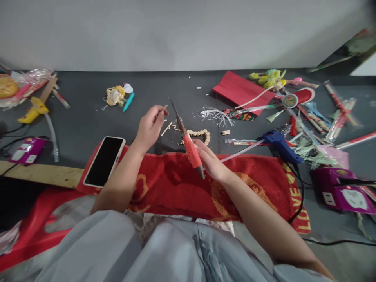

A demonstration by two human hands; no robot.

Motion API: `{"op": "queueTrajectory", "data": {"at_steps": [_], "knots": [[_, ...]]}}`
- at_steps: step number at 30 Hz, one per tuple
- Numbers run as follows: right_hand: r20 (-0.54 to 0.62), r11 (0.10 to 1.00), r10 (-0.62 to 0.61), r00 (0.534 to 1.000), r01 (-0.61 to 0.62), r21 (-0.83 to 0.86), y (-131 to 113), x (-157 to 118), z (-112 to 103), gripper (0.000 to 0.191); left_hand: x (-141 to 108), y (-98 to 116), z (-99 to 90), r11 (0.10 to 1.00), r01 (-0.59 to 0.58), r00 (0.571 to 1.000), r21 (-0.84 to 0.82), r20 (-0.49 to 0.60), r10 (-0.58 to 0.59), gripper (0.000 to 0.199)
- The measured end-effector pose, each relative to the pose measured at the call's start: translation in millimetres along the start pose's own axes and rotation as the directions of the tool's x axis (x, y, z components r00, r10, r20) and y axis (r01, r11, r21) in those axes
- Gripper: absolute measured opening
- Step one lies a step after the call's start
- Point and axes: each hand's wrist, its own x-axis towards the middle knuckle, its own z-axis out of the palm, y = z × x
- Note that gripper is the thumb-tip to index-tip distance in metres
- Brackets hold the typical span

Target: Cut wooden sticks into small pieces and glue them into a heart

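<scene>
Above the dark tabletop, my left hand (152, 126) pinches a short, thin wooden stick (165, 107) between thumb and fingertips. My right hand (210, 158) is wrapped round the red-orange grip of a pointed blade tool (191, 149); its narrow dark blade points up and away, and its exact kind is unclear. Partly behind the tool lies a curved, beaded-looking outline of cream wooden pieces (202, 135). Between my hands are several cut stick bits (167, 129) on the table. A small stub bundle (225, 132) sits to the right.
A red patterned towel (176, 184) covers the front edge, with a phone (104, 161) at left. At right are a blue glue gun (280, 145), red paper (239, 91), a red spool (302, 96) and wrapped sticks. A yellow glue gun (34, 109) lies far left.
</scene>
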Motion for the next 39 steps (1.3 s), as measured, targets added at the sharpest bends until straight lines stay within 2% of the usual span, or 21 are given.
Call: {"op": "queueTrajectory", "data": {"at_steps": [3, 7, 23, 39], "knots": [[0.023, 0.999, 0.029, 0.999, -0.028, -0.017, -2.3, -0.5, 0.3, 0.057, -1.9, 3.4, -1.8, 0.988, -0.063, 0.998, 0.140, -0.015, 0.065, 0.026], [0.025, 0.999, 0.025, 0.999, -0.024, -0.023, -3.4, -1.9, 0.5, 0.059, -2.2, 7.7, -1.6, 0.971, -0.088, 0.996, 0.224, -0.013, 0.093, 0.027], [0.070, 0.998, 0.045, 0.997, -0.041, -0.053, -6.5, -3.8, 2.6, 0.058, -1.6, 8.7, -2.6, 0.958, -0.066, 0.998, 0.280, -0.003, 0.069, 0.022], [0.093, 0.996, 0.059, 0.994, -0.052, -0.078, -5.3, -2.2, 2.3, 0.051, -3.1, 13.2, -5.2, 0.913, -0.082, 0.997, 0.399, 0.034, 0.074, 0.030]]}}
